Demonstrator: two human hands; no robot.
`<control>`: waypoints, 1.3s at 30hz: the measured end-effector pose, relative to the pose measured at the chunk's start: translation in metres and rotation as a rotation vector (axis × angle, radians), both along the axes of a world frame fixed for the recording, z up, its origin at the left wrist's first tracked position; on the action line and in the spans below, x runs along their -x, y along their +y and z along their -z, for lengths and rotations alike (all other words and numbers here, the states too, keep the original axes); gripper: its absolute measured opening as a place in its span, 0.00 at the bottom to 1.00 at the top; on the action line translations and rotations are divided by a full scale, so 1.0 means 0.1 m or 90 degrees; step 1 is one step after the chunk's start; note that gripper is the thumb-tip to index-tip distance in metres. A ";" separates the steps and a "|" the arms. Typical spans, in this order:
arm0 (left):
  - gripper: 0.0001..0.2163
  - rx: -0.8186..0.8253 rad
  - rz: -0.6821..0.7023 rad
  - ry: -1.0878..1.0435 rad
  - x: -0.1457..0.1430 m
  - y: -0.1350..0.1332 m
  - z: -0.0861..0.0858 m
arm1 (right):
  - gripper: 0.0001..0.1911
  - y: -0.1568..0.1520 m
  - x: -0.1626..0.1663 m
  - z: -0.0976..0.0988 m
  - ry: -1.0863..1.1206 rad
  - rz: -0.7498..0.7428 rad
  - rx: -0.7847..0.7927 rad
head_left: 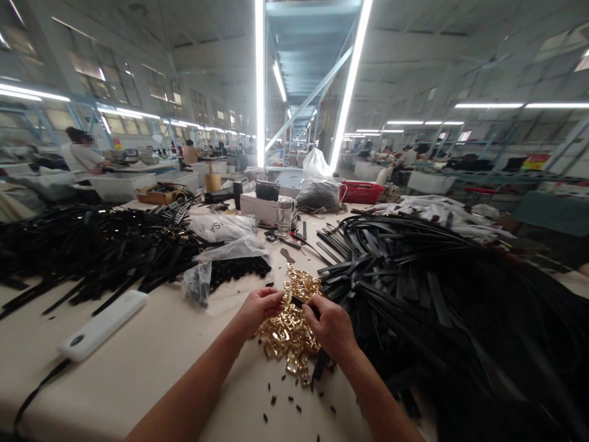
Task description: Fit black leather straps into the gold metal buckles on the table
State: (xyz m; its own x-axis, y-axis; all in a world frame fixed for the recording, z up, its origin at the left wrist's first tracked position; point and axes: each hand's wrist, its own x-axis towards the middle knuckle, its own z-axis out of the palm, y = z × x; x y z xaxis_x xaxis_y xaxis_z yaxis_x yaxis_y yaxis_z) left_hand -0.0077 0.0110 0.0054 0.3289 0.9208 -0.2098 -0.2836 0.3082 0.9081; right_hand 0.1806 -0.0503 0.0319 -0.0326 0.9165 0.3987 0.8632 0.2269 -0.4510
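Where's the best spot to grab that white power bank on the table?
Probably across the middle of the white power bank, gripping its two long sides from above. It lies flat, long and slim. Avoid the near end, where a black cable plugs in.

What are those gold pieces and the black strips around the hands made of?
The gold buckles look like polished, gold-toned metal: they glint under the lights. The black straps seem to be leather or an imitation of it: flat, flexible, with a dull sheen. The right hand holds one strap; the left hand rests on the buckles.
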 end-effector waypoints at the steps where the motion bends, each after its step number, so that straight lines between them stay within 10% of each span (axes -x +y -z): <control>1: 0.15 0.003 0.010 -0.014 -0.01 -0.02 -0.01 | 0.11 0.01 0.00 0.01 -0.001 0.008 0.001; 18: 0.14 0.004 0.018 -0.036 -0.02 -0.04 0.01 | 0.10 0.00 0.02 0.01 0.220 -0.155 0.067; 39: 0.14 -0.040 0.050 -0.060 -0.19 -0.20 -0.03 | 0.11 0.01 0.13 0.08 0.289 -0.130 0.091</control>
State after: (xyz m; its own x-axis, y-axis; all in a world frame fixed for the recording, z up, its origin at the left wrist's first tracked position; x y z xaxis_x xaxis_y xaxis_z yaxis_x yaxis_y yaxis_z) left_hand 0.0117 -0.0091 0.0079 0.4154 0.9021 -0.1173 -0.3460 0.2759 0.8968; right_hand 0.1676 -0.0492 0.0243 -0.0694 0.9559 0.2854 0.5175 0.2791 -0.8089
